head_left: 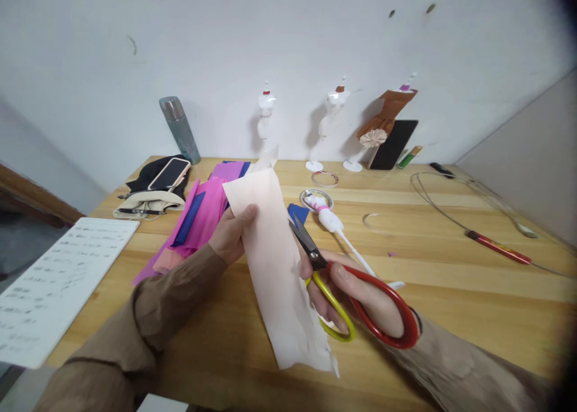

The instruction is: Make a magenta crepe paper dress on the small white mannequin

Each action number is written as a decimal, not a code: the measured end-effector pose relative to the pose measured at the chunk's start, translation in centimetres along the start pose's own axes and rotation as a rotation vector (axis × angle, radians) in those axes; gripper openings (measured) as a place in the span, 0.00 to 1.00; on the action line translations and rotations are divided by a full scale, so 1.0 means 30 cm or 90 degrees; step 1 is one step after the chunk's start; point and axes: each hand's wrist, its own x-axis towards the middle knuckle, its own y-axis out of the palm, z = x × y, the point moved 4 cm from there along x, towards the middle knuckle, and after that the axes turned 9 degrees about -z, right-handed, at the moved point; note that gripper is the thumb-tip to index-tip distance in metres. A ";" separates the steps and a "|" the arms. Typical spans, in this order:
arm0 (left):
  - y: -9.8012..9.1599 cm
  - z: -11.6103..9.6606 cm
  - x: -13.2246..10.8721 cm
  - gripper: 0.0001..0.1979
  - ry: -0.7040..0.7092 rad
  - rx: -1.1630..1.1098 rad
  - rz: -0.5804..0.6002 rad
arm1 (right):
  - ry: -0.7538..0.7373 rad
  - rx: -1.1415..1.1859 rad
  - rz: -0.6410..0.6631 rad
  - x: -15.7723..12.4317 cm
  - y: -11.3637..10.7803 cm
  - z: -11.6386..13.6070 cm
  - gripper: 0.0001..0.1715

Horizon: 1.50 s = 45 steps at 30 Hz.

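Observation:
My left hand (232,235) pinches a long pale pink strip of crepe-like paper (270,262), with the thumb on top near its upper left edge. The strip hangs tilted over the table, its right edge ragged. My right hand (381,307) holds scissors (316,258) with one red and one yellow handle loop, fingers through them. The dark blades are parted and point up and left beside the strip's right edge; I cannot tell whether they touch it. A white mini mannequin (331,221) with a pink band lies behind the scissors, near a blue scrap (297,212).
Pink and blue paper sheets (207,211) lie left of the strip. Along the wall stand a flask (180,130), white mini mannequins (265,115), one in a brown dress (391,109). A phone (169,175), whiteboard (58,280) and red-handled corded tool (500,248) lie around.

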 end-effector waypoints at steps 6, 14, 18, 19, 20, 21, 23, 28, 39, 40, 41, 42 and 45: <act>0.031 0.008 -0.018 0.23 0.023 0.024 0.014 | 0.008 -0.003 -0.003 0.002 -0.007 -0.001 0.28; 0.057 0.023 -0.060 0.23 0.065 0.075 0.000 | -0.014 0.009 -0.037 0.004 -0.017 0.003 0.28; 0.059 0.025 -0.067 0.24 0.070 0.069 0.018 | -0.028 0.020 -0.043 0.008 -0.018 0.003 0.27; 0.059 0.026 -0.068 0.24 0.071 0.072 0.020 | -0.026 0.033 -0.041 0.009 -0.018 0.001 0.27; 0.059 0.027 -0.069 0.24 0.074 0.078 0.019 | -0.024 0.052 -0.036 0.010 -0.017 -0.002 0.26; 0.058 0.028 -0.070 0.24 0.076 0.085 0.017 | -0.022 0.074 -0.028 0.010 -0.016 -0.005 0.25; 0.056 0.030 -0.072 0.24 0.080 0.095 0.011 | -0.021 0.115 -0.010 0.011 -0.011 -0.010 0.24; 0.047 0.036 -0.072 0.24 0.099 0.094 -0.006 | -0.033 0.141 -0.018 0.012 -0.008 -0.018 0.23; 0.075 0.009 -0.096 0.20 0.110 0.109 0.041 | -0.058 0.020 -0.073 0.003 -0.013 0.007 0.27; 0.077 0.006 -0.098 0.21 0.110 0.114 0.044 | -0.060 0.010 -0.077 0.003 -0.015 0.009 0.27; 0.078 0.004 -0.099 0.21 0.110 0.120 0.046 | -0.060 0.004 -0.079 0.003 -0.016 0.010 0.27; 0.078 0.004 -0.099 0.21 0.109 0.125 0.046 | -0.057 0.003 -0.080 0.003 -0.017 0.010 0.27; 0.069 0.006 -0.093 0.21 0.112 0.131 0.034 | -0.040 0.017 -0.085 0.002 -0.019 0.006 0.28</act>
